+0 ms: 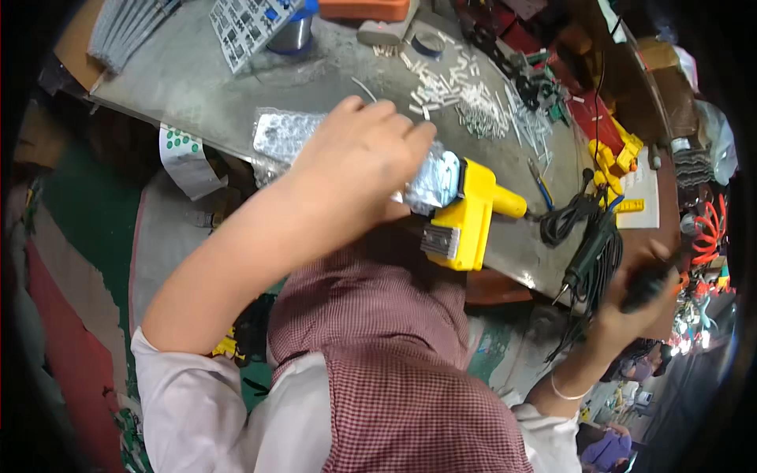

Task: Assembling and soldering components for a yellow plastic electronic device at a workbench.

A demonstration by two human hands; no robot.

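Observation:
My left hand [367,150] reaches across the bench front, its fingers curled over a part wrapped in clear bubble wrap [288,134]. The wrap runs under the hand to a shiny blue-silver end [441,180]. That end meets a yellow tool body [471,217] with a stubby side handle and a ridged silver block [440,241]; they lie at the bench edge above my lap. Off to the right, my right hand [635,311] is closed around a dark rounded object [651,284]. Motion blur hides what kind it is.
Small white pieces [465,91] lie scattered on the bench beside a roll of tape [428,44]. A solder wire spool [293,33] stands at the back. A dark green corded screwdriver [587,256], coiled cables [564,221] and yellow housings [619,158] sit to the right.

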